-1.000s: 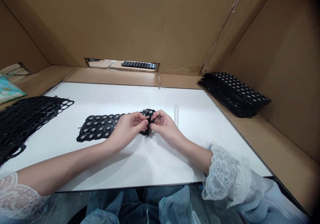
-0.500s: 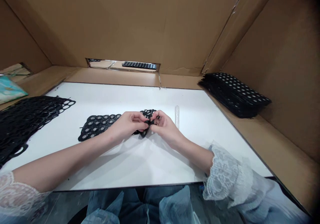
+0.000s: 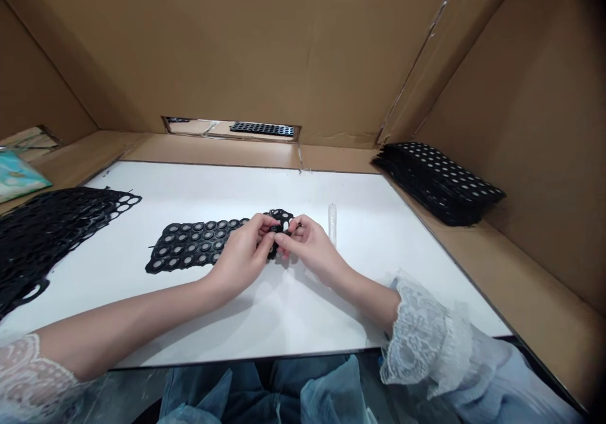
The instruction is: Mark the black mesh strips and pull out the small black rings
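A flat black sheet of joined rings (image 3: 189,245), with pale round centres, lies on the white tabletop. Its right end is lifted and bunched between my two hands. My left hand (image 3: 246,247) pinches that end between thumb and fingers. Close against it, my right hand (image 3: 307,242) grips the same end from the right. The fingertips hide just which part each one holds. To the right of my right hand lies a clear, narrow plastic tube or wrapper (image 3: 332,222).
A heap of black ring netting (image 3: 57,228) lies on the left of the white table (image 3: 213,187). A stack of black perforated sheets (image 3: 440,181) sits at the right on a cardboard ledge. Cardboard walls (image 3: 237,45) enclose the space. A turquoise packet (image 3: 19,176) is at far left.
My left hand has turned more upright and closer to my right hand, uncovering more of the sheet's middle. Both hands still hold the bunched end. The view has tilted slightly.
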`<control>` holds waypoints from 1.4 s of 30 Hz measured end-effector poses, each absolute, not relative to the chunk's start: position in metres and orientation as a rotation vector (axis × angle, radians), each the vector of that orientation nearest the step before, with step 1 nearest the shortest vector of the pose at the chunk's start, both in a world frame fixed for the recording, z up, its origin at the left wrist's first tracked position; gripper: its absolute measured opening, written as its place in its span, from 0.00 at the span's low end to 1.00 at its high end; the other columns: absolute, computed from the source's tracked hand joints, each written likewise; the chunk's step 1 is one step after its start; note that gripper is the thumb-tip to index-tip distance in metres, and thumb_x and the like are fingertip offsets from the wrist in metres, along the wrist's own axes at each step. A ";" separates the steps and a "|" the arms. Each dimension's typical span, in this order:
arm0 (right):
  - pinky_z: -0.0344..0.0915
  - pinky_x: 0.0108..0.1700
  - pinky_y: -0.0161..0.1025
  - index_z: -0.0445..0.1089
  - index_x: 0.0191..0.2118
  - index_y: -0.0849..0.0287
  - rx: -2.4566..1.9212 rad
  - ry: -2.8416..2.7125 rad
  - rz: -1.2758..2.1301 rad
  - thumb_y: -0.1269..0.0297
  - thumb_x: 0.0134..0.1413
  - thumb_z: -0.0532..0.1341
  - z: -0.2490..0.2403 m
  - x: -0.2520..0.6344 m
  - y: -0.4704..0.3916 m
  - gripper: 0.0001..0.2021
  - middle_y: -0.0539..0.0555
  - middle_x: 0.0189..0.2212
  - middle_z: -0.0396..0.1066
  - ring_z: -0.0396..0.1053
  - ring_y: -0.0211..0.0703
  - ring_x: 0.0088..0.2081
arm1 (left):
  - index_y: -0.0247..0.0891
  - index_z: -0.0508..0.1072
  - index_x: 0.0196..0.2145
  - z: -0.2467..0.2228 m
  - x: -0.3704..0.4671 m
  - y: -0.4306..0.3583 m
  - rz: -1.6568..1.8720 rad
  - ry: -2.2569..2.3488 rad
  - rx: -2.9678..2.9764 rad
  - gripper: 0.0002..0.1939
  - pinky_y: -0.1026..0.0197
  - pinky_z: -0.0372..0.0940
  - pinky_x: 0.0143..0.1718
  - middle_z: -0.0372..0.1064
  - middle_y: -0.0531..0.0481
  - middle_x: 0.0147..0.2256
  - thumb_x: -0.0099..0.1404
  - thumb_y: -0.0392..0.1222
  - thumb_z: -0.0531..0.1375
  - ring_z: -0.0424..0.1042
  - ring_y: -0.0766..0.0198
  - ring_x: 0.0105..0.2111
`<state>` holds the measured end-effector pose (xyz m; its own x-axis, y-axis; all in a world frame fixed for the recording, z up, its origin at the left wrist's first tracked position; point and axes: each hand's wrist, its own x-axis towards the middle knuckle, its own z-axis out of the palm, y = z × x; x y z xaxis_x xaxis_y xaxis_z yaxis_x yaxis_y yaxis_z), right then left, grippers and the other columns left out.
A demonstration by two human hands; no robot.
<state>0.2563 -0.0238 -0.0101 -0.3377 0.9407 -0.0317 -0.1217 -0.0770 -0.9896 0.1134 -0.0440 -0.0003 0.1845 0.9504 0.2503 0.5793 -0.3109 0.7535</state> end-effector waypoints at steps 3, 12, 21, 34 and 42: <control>0.60 0.25 0.33 0.52 0.30 0.56 -0.904 -1.350 1.522 0.63 0.43 0.61 -0.014 0.255 -0.023 0.14 0.43 0.19 0.59 0.63 0.32 0.22 | 0.38 0.64 0.41 0.003 0.112 -0.044 0.899 1.443 2.083 0.11 0.62 0.60 0.34 0.68 0.48 0.34 0.63 0.39 0.46 0.68 0.62 0.33; 0.59 0.27 0.33 0.57 0.33 0.56 -0.996 -1.685 1.082 0.67 0.45 0.55 -0.022 0.257 -0.026 0.06 0.46 0.25 0.62 0.62 0.34 0.26 | 0.37 0.62 0.36 -0.003 0.110 -0.041 0.703 1.517 2.200 0.10 0.59 0.58 0.34 0.67 0.45 0.36 0.62 0.38 0.44 0.66 0.57 0.36; 0.57 0.23 0.30 0.57 0.31 0.57 -1.009 -1.515 1.174 0.72 0.39 0.54 -0.022 0.255 -0.019 0.08 0.43 0.18 0.57 0.59 0.31 0.19 | 0.36 0.65 0.37 0.011 0.091 -0.011 0.926 1.547 1.968 0.11 0.63 0.58 0.30 0.66 0.51 0.26 0.61 0.42 0.46 0.65 0.63 0.27; 0.59 0.15 0.30 0.59 0.29 0.59 -1.099 -1.563 1.566 0.62 0.47 0.58 -0.012 0.263 -0.013 0.08 0.47 0.19 0.63 0.64 0.32 0.15 | 0.38 0.57 0.42 0.008 0.107 -0.040 0.748 1.621 2.176 0.11 0.62 0.54 0.25 0.62 0.52 0.23 0.65 0.41 0.41 0.64 0.60 0.24; 0.64 0.26 0.34 0.60 0.34 0.61 -1.021 -1.459 1.548 0.68 0.44 0.60 -0.007 0.265 -0.018 0.09 0.48 0.26 0.63 0.66 0.31 0.21 | 0.38 0.57 0.37 -0.003 0.108 -0.046 0.700 1.449 2.103 0.06 0.61 0.57 0.30 0.65 0.48 0.31 0.64 0.40 0.44 0.67 0.59 0.30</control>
<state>0.2646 -0.0177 -0.0066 -0.3893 0.9198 -0.0495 -0.0046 -0.0557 -0.9984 0.1082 -0.0464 -0.0029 0.3053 0.9425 0.1361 0.6922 -0.3178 0.6479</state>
